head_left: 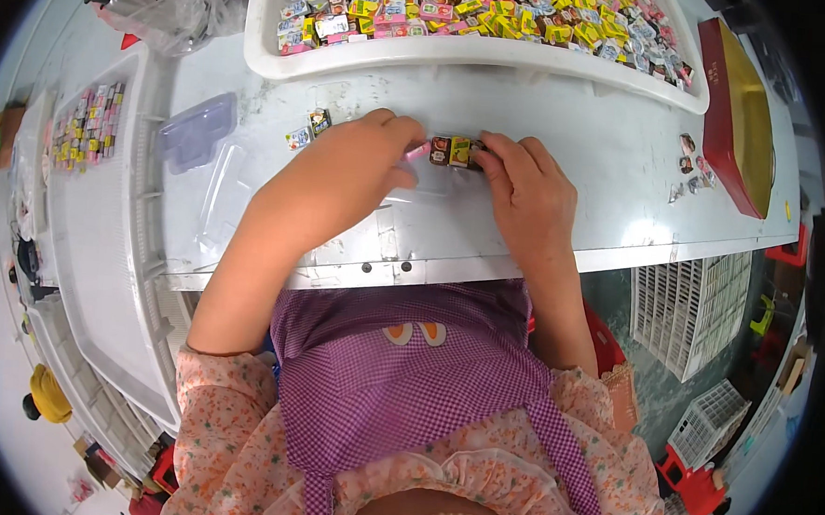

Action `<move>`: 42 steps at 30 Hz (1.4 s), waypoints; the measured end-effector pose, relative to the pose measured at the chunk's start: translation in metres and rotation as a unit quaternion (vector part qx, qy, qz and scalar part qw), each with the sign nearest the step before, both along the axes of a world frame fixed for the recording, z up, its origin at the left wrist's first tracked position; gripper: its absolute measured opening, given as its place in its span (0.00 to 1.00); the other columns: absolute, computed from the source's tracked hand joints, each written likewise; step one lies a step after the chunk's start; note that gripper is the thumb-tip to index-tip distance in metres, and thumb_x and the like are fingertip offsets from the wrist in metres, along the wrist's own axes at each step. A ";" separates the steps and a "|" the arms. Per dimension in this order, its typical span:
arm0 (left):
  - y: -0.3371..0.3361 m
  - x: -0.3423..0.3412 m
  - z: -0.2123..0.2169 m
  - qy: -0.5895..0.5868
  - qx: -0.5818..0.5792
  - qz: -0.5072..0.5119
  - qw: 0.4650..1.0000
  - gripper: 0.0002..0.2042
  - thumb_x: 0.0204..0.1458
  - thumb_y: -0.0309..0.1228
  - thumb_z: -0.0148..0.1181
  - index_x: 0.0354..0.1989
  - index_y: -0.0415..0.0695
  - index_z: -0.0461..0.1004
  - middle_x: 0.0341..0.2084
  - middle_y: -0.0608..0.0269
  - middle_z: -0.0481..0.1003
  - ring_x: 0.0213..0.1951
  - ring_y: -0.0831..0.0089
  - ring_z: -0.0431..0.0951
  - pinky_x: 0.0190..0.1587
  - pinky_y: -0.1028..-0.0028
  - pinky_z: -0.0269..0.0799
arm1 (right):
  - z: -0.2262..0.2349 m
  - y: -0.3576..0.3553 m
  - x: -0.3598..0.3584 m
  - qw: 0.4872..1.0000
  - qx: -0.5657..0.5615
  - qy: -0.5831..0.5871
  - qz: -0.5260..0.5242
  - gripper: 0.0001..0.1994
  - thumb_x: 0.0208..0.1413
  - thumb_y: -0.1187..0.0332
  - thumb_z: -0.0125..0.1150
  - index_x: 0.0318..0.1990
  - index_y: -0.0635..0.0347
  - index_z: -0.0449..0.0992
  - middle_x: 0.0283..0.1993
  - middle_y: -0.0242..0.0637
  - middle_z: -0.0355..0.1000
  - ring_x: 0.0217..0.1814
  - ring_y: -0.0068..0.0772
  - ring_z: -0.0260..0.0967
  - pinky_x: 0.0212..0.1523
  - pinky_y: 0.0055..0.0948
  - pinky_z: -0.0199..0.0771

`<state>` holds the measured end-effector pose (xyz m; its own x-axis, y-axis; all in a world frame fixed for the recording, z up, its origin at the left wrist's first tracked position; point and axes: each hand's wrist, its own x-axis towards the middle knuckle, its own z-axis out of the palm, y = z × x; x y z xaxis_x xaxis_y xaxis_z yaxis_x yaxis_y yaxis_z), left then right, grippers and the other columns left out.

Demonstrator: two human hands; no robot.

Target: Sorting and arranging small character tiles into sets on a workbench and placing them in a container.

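- Small boxes in a short row [453,151], brown, yellow and dark, are seen at the upper centre of the frame, between the hands; whether they are rested on the table [613,165] or held just above it cannot be told.
- The right end of the row is pinched by the right hand [539,191], its thumb and forefinger closed to the width of a box.
- The left hand [347,170] is slightly blurred; its thumb and forefinger are parted around a pink box [418,151], and firm contact cannot be confirmed.
- For a straight row, ends are best squared with light, even pressure; cartons of this kind would probably be dented by a hard squeeze.
- Two loose boxes [298,139] are placed just left of the left wrist, where they could be brushed by the forearm.
- A purplish clear tray [198,132] is laid farther left.
- The upper edge is filled by a white tub [479,56] of mixed boxes, by whose wall forward reach is limited.
- At upper right, a red box [726,115] is stood near scattered pieces [686,166].
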<state>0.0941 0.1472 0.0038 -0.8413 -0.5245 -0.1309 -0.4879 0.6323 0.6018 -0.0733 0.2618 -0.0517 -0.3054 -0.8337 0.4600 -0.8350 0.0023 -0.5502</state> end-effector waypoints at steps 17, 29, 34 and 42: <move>0.003 -0.003 -0.002 0.018 0.058 0.050 0.997 0.14 0.48 0.26 0.58 0.43 0.41 0.69 0.37 0.51 0.72 0.37 0.52 0.74 0.39 0.62 0.69 | 0.002 0.001 0.001 1.000 0.007 0.000 -0.006 0.07 0.48 0.72 0.63 0.36 0.56 0.76 0.25 0.34 0.67 0.23 0.36 0.67 0.23 0.31 0.67; 0.014 0.001 -0.013 0.010 0.030 0.123 0.992 0.14 0.47 0.30 0.61 0.40 0.39 0.68 0.34 0.50 0.74 0.35 0.52 0.75 0.37 0.63 0.70 | 0.002 0.000 0.001 1.000 0.007 0.006 -0.001 0.06 0.49 0.71 0.62 0.36 0.56 0.76 0.25 0.34 0.67 0.23 0.36 0.67 0.23 0.31 0.67; 0.016 0.001 -0.011 0.034 0.005 0.101 0.994 0.12 0.48 0.31 0.60 0.40 0.42 0.71 0.33 0.53 0.73 0.33 0.54 0.75 0.36 0.64 0.71 | 0.003 0.000 0.001 1.000 0.013 0.010 -0.006 0.06 0.48 0.71 0.62 0.36 0.56 0.76 0.25 0.34 0.66 0.23 0.36 0.67 0.23 0.32 0.67; 0.015 -0.002 -0.009 0.032 0.010 0.094 0.995 0.12 0.48 0.31 0.59 0.41 0.44 0.71 0.32 0.55 0.73 0.33 0.55 0.75 0.36 0.64 0.71 | 0.001 -0.001 0.001 1.000 -0.003 0.018 -0.002 0.07 0.48 0.72 0.63 0.36 0.56 0.76 0.25 0.34 0.66 0.24 0.37 0.67 0.23 0.31 0.67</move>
<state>0.0924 0.1620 -0.0054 -0.7358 -0.6709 -0.0925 -0.5564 0.5210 0.6473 -0.0728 0.2613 -0.0505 -0.2925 -0.8300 0.4750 -0.8543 0.0036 -0.5198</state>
